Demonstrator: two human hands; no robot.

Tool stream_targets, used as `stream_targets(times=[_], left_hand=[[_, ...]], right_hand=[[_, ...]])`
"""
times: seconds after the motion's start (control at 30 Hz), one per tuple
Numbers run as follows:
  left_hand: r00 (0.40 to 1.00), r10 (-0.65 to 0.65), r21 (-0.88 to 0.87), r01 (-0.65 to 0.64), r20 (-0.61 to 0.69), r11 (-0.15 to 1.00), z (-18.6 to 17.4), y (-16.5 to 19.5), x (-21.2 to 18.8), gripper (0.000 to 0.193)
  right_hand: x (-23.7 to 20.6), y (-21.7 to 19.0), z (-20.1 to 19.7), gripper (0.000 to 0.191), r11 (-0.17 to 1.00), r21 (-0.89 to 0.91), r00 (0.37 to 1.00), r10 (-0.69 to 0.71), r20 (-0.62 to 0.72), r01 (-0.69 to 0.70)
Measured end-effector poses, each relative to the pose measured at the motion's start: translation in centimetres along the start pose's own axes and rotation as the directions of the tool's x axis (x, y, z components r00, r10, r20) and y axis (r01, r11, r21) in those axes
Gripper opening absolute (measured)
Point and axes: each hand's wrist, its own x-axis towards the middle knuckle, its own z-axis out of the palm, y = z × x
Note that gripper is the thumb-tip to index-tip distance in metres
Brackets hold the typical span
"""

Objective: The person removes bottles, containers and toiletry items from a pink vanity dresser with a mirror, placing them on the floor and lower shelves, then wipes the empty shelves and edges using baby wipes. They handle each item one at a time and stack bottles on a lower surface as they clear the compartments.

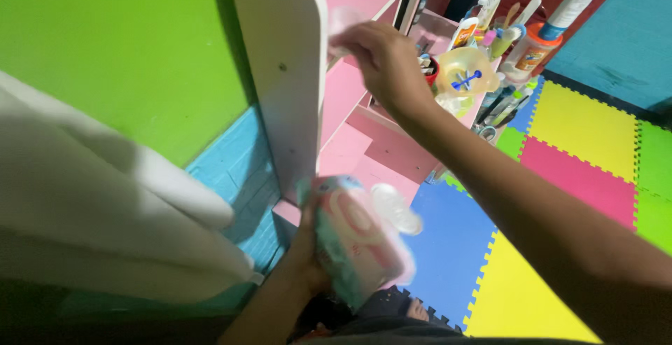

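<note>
Right hand (381, 61) outstretched, left hand (308, 247) clenched.

The shelf unit (350, 100) stands on the floor mats (581, 142), with the wall (105, 44) to its left. The right hand (381, 58) presses a wipe (341, 23) against the side panel (280, 65). Below it, the left hand (304, 247) holds a wipes pack (353, 236). Bottles (553, 30) and a cup (465, 72) stand behind, to the right.

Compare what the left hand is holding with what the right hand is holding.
The left hand grips a bulky soft pack of wipes, low and near the camera. The right hand pinches a single thin pale wipe against the white shelf panel, higher up. Both look pinkish and blurred.
</note>
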Motion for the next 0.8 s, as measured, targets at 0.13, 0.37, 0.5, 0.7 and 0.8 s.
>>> stream_targets(times=[0.13, 0.37, 0.5, 0.7, 0.8], left_hand=[[0.994, 0.037, -0.055, -0.042, -0.099, 0.998, -2.0, -1.3, -0.4, 0.088], [0.955, 0.165, -0.163, -0.209, -0.248, 0.964, -2.5, -5.5, 1.2, 0.088], [0.904, 0.303, -0.197, -0.37, -0.304, 0.908, -1.4, -7.8, 4.4, 0.088], [0.898, 0.362, -0.262, -0.422, -0.248, 0.868, -0.1, -10.9, 9.4, 0.085], [0.864, 0.421, -0.255, -0.488, -0.275, 0.835, 1.1, -11.4, 11.3, 0.084]], right_hand=[[-8.7, 2.2, -1.9, 0.03, 0.81, -0.298, 0.801, 0.569, 0.188, -0.506], [-24.2, 11.1, -0.1, 0.026, 0.305, -0.123, 0.234, 0.886, 0.4, -0.944], [-25.4, 16.5, 4.1, 0.031, 0.514, -0.236, 0.35, 0.791, 0.501, -0.825], [-29.9, 19.2, 5.0, 0.037, 0.779, -0.049, 0.585, 0.508, 0.632, -0.625], [-32.2, 18.4, 0.7, 0.033, 0.795, 0.057, 0.682, 0.479, 0.552, -0.604]])
